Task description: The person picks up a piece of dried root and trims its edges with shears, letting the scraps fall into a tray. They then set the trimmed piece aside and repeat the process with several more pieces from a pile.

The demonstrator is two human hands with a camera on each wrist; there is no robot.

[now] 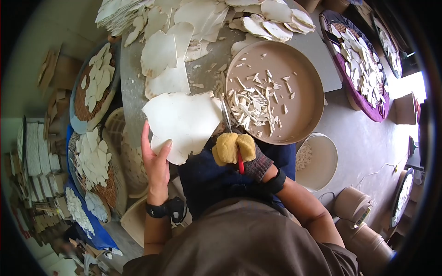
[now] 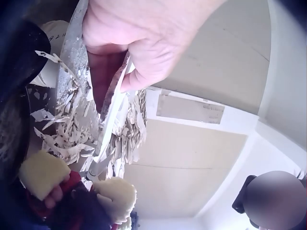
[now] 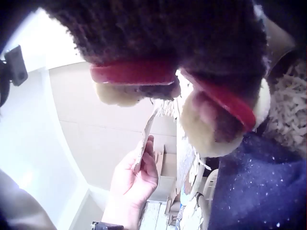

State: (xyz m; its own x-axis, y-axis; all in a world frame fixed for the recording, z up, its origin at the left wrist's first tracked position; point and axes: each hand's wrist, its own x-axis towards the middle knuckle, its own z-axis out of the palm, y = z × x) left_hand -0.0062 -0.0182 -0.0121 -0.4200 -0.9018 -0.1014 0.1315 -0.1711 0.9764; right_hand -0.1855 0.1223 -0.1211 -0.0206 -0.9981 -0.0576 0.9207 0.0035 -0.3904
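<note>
A thin, flat white slab with uneven, brownish edges is pinched by my left hand, thumb on top and fingers underneath. In the left wrist view the slab shows edge-on. My right hand, in a dark knitted glove with yellow sponge padding about the fingers, grips red-handled scissors. Their blades point away from me along the slab's right edge. The right wrist view shows both red handles spread apart. Beside the blades, a round brown tray holds many white trimmings.
More white slabs lie stacked over the metal table. A pale bucket with white scraps stands right of my lap. Round baskets of white pieces stand at left and far right.
</note>
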